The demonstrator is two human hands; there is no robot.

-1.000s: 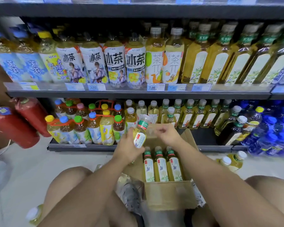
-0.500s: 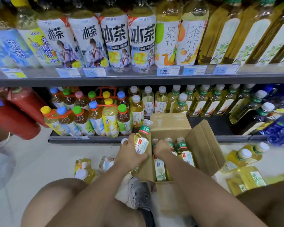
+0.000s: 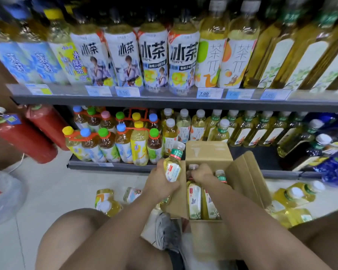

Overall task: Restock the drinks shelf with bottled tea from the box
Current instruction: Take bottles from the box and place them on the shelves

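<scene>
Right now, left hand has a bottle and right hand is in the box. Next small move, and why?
Probably close the right hand round the neck of the boxed bottle under it and lift it straight up out of the box. The left hand grips a tea bottle, the right covers that neck below the cap, though a firm grip can't be confirmed.

the box (image 3: 209, 152) is plain brown cardboard, matt, with corrugated layers showing at the flap edge. the held bottle (image 3: 173, 169) is clear glossy plastic with a slick printed label (white plastic cap on top). the boxed bottles (image 3: 194, 199) shine the same way. the shelf edge (image 3: 164, 103) looks like dark matt metal, the floor (image 3: 57, 182) smooth pale tile, the shoe (image 3: 167, 234) grey woven mesh.
</scene>
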